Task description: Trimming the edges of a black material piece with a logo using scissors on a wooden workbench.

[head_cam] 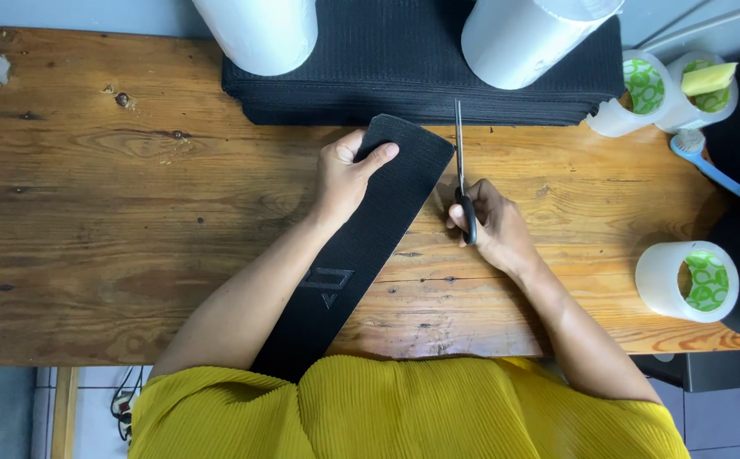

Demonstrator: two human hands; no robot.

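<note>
A wide wooden table (89,212) with dark knots and grain fills most of the view, seen from above. At its far edge lies a thick stack of black ribbed fabric (404,64), with two large white rolls (259,30) standing on top of it. A person in a pleated yellow top (404,408) leans in from the near edge, both bare forearms stretched over the table. A long black fabric strip (361,246) runs diagonally from the person's body up toward the stack, with a faint angular mark partway along it. The left hand (348,174) lies flat on the far end of the strip, thumb over the top, pinning it to the wood. Just to the right of the strip, the right hand (484,221) is closed around the black handles of a pair of scissors (461,161), whose shut blades point away toward the stack, beside the strip's far corner. On the right side stand three rolls of clear tape (684,280) with green cores, two of them at the far corner, and a small blue-handled brush (714,166) lies near them.
</note>
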